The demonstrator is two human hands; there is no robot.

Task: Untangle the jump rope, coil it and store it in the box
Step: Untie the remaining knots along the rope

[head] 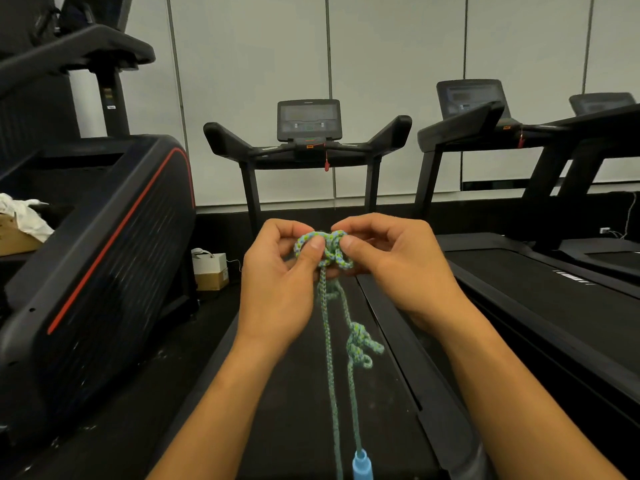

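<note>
A green and blue braided jump rope (pixel 329 341) hangs in front of me above a treadmill belt. Its top is bunched into a knot (pixel 330 252) held at chest height. My left hand (pixel 282 282) pinches the left loop of that knot with thumb and fingers. My right hand (pixel 388 261) pinches the right side of the same knot. Two strands drop from the knot; the right one carries a second knot (pixel 362 342). A light blue handle (pixel 362 465) hangs at the bottom edge. The other handle is out of view.
A treadmill (pixel 308 140) stands straight ahead, its belt (pixel 294 393) under the rope. Two more treadmills (pixel 519 133) are on the right. A large black machine (pixel 97 244) fills the left. Small cardboard boxes (pixel 211 271) sit on the floor; another box (pixel 15 237) with white cloth is far left.
</note>
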